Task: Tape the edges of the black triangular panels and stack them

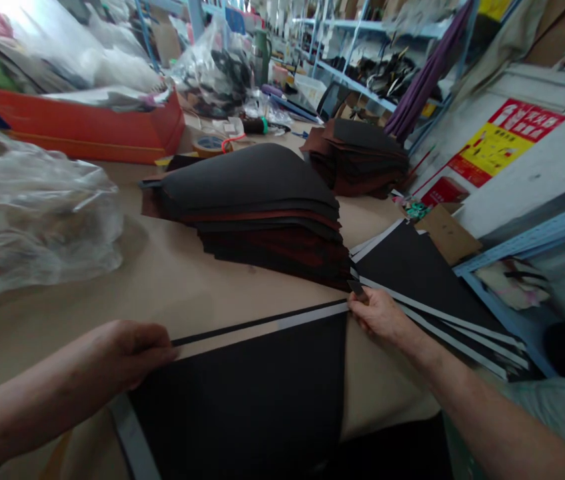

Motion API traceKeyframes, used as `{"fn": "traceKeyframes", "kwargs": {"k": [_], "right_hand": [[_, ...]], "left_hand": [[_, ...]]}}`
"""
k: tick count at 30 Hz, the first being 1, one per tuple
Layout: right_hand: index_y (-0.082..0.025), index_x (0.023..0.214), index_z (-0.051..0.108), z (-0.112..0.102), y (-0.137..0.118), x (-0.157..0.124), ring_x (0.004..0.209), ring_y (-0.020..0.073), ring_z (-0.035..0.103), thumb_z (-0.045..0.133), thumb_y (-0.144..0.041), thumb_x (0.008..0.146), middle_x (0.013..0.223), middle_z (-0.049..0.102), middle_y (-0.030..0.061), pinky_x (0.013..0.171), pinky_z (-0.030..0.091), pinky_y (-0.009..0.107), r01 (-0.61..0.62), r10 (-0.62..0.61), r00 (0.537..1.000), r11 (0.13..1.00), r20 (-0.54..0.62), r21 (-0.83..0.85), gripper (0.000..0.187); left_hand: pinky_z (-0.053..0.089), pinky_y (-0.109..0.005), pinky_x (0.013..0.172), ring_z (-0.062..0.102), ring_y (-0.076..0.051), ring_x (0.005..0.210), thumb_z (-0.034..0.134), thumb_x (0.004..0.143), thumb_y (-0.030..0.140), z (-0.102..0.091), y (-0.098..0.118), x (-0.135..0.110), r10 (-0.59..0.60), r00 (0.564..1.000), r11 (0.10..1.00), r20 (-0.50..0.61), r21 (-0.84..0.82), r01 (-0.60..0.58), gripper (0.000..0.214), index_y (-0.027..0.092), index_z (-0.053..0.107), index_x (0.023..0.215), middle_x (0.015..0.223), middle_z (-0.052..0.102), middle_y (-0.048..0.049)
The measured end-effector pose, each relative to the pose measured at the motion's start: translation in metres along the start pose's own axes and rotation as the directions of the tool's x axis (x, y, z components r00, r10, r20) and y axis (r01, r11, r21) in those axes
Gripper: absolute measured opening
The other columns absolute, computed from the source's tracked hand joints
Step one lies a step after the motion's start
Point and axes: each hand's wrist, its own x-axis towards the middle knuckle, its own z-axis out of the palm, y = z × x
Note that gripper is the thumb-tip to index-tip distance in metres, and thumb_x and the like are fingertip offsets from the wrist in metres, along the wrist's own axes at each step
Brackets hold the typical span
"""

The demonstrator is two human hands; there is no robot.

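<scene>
Black sheet material (pixel 242 393) lies flat on the tan table (pixel 172 280) at six o'clock, with a pale strip (pixel 282 325) along its far edge. Its near edge is cut off by the frame.

The left hand (pixel 127 353) is curled shut over the sheet's far left corner, its fingertips hidden beneath the knuckles. The right hand (pixel 380 315) pinches the far right corner, and a small dark tab pokes out past its fingers; what that tab is cannot be made out.

Just beyond, at twelve o'clock, sits a domed stack of dark and reddish sheets (pixel 257 207). At three o'clock more white-edged black sheets (pixel 427 287) fan out, partly covered by the right forearm. At nine o'clock is a clear plastic bag (pixel 32 220), its contents blurred. A red box (pixel 87 123) sits at eleven o'clock.
</scene>
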Motion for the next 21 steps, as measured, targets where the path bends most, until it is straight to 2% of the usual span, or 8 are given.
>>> {"fn": "traceKeyframes", "kwargs": {"k": [11,16,21], "right_hand": [[-0.019,0.074,0.047,0.0,-0.001,0.008,0.032,0.0069,0.042,0.047,-0.03,0.076,0.045,0.046,-0.0071,0.035,0.031,0.018,-0.05,0.049,0.999,0.993,-0.012,-0.106,0.011],[-0.02,0.072,0.048,0.0,-0.001,0.008,0.033,0.0079,0.043,0.047,-0.028,0.076,0.044,0.046,-0.0068,0.036,0.03,0.019,-0.018,0.013,1.0,0.978,-0.024,-0.206,0.01],[-0.019,0.081,0.054,0.0,-0.005,0.009,0.039,0.009,0.046,0.049,-0.026,0.075,0.05,0.051,-0.005,0.043,0.032,0.021,0.044,-0.069,0.995,0.95,-0.072,-0.31,0.011]], "left_hand": [[0.024,-0.014,0.045,0.041,-0.007,0.045,0.047,0.075,0.04,0.002,-0.016,0.021,-0.018,0.998,0.999,0.059,0.045,0.016,0.031,0.015,0.056,0.06,0.047,0.042,0.0071],[0.028,-0.021,0.047,0.045,-0.013,0.049,0.04,0.071,0.059,0.0,-0.021,0.028,-0.041,0.987,0.992,0.157,0.122,0.022,0.046,0.018,0.056,0.061,0.051,0.047,0.0028],[0.029,-0.024,0.049,0.044,-0.014,0.049,0.038,0.071,0.059,-0.001,-0.015,0.025,-0.034,0.99,0.992,0.138,0.125,0.017,0.044,0.019,0.053,0.061,0.051,0.045,0.0024]]}}
